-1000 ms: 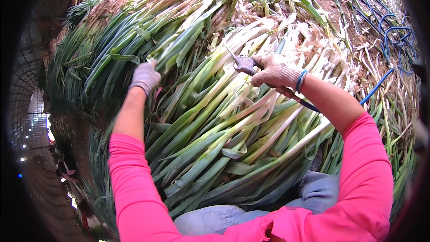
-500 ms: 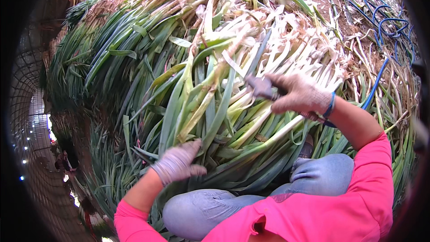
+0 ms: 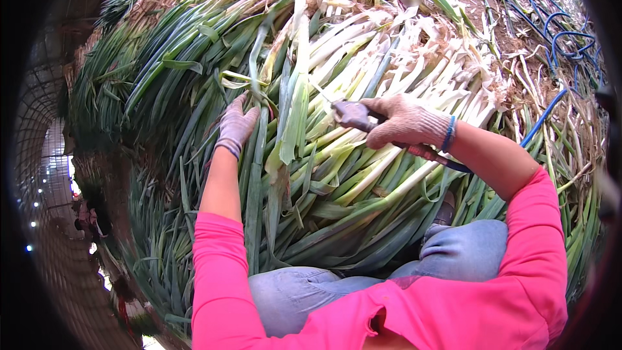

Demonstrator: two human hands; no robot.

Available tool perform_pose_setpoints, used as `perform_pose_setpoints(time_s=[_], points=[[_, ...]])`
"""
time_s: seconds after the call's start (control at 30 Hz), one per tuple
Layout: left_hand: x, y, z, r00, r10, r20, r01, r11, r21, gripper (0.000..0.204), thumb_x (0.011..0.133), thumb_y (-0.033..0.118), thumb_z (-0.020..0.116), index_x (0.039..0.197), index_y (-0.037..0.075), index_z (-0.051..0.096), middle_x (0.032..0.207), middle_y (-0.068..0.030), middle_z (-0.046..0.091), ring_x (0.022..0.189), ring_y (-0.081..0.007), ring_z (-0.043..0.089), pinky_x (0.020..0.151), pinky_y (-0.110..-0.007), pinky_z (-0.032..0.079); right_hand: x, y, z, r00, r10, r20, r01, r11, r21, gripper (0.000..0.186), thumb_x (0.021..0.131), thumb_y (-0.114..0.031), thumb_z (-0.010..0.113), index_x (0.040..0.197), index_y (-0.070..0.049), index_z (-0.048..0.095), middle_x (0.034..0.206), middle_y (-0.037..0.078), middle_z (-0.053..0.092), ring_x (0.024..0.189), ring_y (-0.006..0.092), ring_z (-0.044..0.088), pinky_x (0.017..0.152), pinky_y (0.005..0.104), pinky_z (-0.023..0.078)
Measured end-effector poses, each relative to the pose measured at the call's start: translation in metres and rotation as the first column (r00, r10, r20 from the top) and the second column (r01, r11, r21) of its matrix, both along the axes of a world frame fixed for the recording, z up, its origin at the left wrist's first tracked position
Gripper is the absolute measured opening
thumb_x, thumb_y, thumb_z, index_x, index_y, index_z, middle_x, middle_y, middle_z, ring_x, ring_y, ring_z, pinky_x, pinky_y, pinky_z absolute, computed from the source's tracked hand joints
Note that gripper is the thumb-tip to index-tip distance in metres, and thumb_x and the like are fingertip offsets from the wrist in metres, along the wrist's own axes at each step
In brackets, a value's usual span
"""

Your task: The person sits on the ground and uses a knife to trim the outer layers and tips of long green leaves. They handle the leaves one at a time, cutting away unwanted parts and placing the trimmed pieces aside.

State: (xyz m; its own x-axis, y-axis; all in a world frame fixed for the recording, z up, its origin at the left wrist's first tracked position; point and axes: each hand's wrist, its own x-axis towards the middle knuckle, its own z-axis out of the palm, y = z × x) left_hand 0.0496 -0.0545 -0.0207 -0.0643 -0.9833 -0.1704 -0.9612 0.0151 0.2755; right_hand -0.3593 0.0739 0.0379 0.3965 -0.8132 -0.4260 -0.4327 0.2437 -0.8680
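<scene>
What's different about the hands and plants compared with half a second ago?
The gloved left hand has moved up and slightly left, to the long green leaves; whether it grips them is unclear. The gloved right hand has shifted up and left, keeping hold of the grey tool. The leafy heap at upper left stayed put.
</scene>
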Motion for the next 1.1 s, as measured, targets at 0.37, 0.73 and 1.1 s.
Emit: perform_pose_setpoints(time_s=[0.37, 0.73, 1.1], points=[[-0.061, 0.01, 0.05, 0.962, -0.075, 0.262, -0.017, 0.943, 0.334, 0.09, 0.07, 0.06, 0.082, 0.135, 0.003, 0.059, 0.121, -0.0195, 0.07, 0.112, -0.0331, 0.067, 0.098, -0.04, 0.05, 0.054, -0.025, 0.0, 0.951, 0.221, 0.215, -0.256, 0.954, 0.157, 0.049, 0.075, -0.027, 0.076, 0.12, -0.01, 0.07, 0.062, 0.002, 0.058, 0.045, 0.0105, 0.052, 0.045, 0.0283, 0.044], [-0.076, 0.033, 0.056, 0.981, -0.05, 0.187, 0.01, 0.978, 0.21, 0.073, 0.074, 0.056, 0.084, 0.117, 0.002, 0.059, 0.102, -0.0259, 0.07, 0.098, -0.0408, 0.068, 0.088, -0.045, 0.052, 0.013, -0.085, -0.025, 0.987, -0.071, 0.142, 0.046, 0.985, 0.169, 0.046, 0.075, -0.029, 0.076, 0.116, -0.009, 0.068, 0.062, 0.001, 0.057, 0.041, 0.0097, 0.051, 0.04, 0.0265, 0.045], [-0.083, 0.038, 0.048, 0.979, -0.045, 0.198, 0.018, 0.99, 0.138, 0.066, 0.071, 0.043, 0.089, 0.115, 0.005, 0.057, 0.102, -0.0217, 0.072, 0.096, -0.0402, 0.069, 0.087, -0.049, 0.053, 0.04, -0.014, 0.038, 0.95, 0.273, 0.15, -0.307, 0.9, 0.31, 0.062, 0.074, -0.028, 0.076, 0.133, -0.018, 0.064, 0.066, 0.0, 0.061, 0.049, 0.0079, 0.056, 0.047, 0.0262, 0.047]])
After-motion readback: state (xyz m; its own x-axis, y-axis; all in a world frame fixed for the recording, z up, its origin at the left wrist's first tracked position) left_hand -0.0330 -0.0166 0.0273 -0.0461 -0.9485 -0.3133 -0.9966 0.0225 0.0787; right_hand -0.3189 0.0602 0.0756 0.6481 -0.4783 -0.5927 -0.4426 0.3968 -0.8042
